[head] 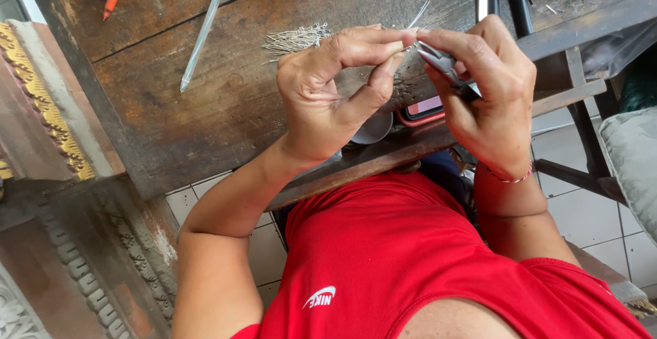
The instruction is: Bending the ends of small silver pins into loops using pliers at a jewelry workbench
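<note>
Red shirt cloth (410, 257) fills the near foreground, and above it both hands meet over the edge of the worn wooden table (226, 106). Left hand (328, 93) pinches a thin metal pin (419, 13) between thumb and forefinger; right hand (489, 93) is closed round small pliers (441, 60), whose tips sit at the pin. It looks like the pin is being bent or looped (the tip itself is too small to see), which calls for a steady pinch and a small wrist turn. A heap of matching pins (298, 38) lies just beyond, with a green-capped pen (202, 34) to the left; a pink-and-red flat item (423, 110) sits under the hands.
</note>
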